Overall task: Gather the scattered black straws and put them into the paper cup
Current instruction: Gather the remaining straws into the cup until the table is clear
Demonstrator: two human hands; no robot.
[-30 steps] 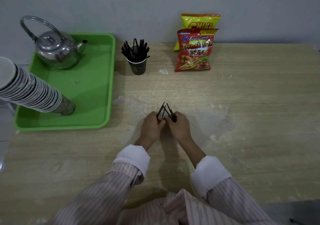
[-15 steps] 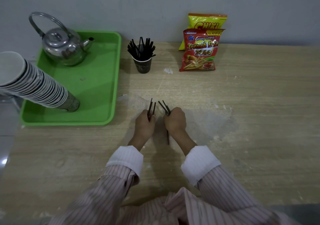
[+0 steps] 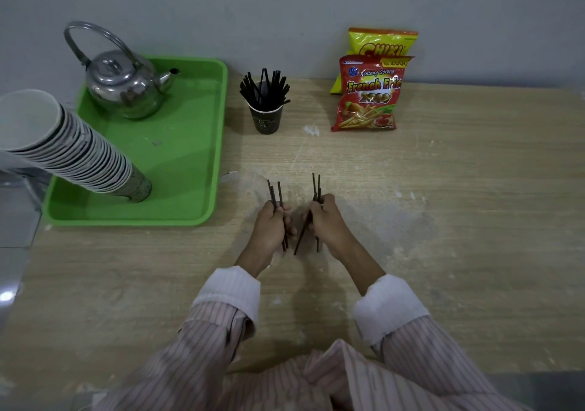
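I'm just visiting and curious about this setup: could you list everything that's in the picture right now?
table: one, light wood, fills the view
tray: one, green, far left of the table
kettle: one, shiny metal, back of the tray
stack of cups: one tall leaning stack, pale, front left of the tray
paper cup: one, dark, right of the tray, near the wall
straws in the cup: a bunch, black, standing in it
snack bags: two, a red one in front of a yellow one, by the wall
held straws: a few in each hand, black
left hand: closed on straws
right hand: closed on straws
sleeves: two, striped, white cuffs
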